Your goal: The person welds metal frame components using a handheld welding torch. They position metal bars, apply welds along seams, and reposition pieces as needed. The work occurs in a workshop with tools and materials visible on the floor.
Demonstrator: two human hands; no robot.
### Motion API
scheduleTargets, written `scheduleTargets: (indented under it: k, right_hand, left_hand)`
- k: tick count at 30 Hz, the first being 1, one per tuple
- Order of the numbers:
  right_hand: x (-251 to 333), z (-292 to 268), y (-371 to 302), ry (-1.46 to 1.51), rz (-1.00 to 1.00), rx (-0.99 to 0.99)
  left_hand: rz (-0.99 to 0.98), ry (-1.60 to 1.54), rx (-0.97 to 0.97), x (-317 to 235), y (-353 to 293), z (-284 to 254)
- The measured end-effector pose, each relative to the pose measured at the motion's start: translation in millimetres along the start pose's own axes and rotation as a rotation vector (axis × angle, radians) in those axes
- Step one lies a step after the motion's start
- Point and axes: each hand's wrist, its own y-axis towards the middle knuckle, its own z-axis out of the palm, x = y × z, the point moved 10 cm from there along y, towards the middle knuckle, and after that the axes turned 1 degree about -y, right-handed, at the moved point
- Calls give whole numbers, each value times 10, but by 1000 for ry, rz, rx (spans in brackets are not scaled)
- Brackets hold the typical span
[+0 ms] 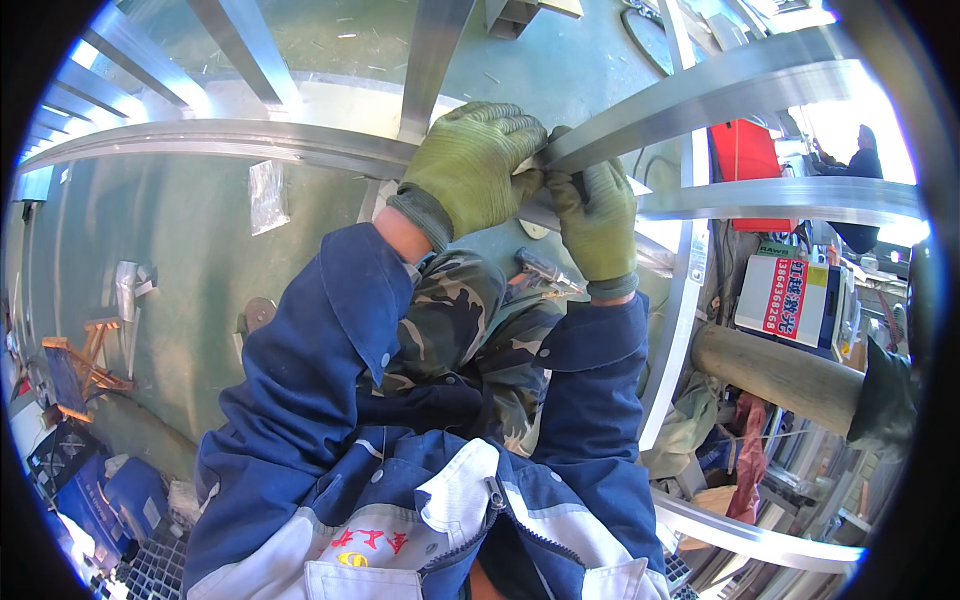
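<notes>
Both my hands wear olive-green gloves with dark cuffs and meet at a joint of a silver metal frame (250,140). My left hand (470,170) lies across the frame's long rail, its fingers curled over it and its thumb towards the right hand. My right hand (597,215) is closed around the near end of a metal bar (690,100) that slants up to the right. Dark fingertips of both gloves nearly touch there. Whether a small part sits between them is hidden. Below my right hand, a power drill (545,268) lies by my knees.
Parallel metal bars (240,45) rise from the rail at the far left. On the right are a white upright profile (668,350), a red panel (742,165), a white box (785,295) and a thick round tube (775,365). A wooden stool (88,370) stands left; plastic wrap (267,198) lies on the floor.
</notes>
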Motion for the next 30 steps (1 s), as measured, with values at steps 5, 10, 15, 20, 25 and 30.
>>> scheduleTargets:
  k: [5, 10, 15, 20, 25, 30]
  right_hand:
    - [-5, 20, -14, -18, -13, -2]
    - [6, 31, -22, -61, -56, -30]
    - [36, 28, -16, -74, -59, -49]
    - [30, 27, -16, -53, -69, -64]
    - [-30, 17, -16, -38, -43, -18]
    - [-178, -16, -52, 142, 103, 57]
  left_hand:
    - [-3, 0, -50, -15, -2, -32]
    - [-23, 1, -55, -19, 16, -19]
    - [-10, 1, -57, -29, 16, -18]
    - [-43, 34, -22, -22, 16, -14]
    - [-44, 60, 52, -23, 28, 41]
    - [71, 9, 60, -32, 4, -1]
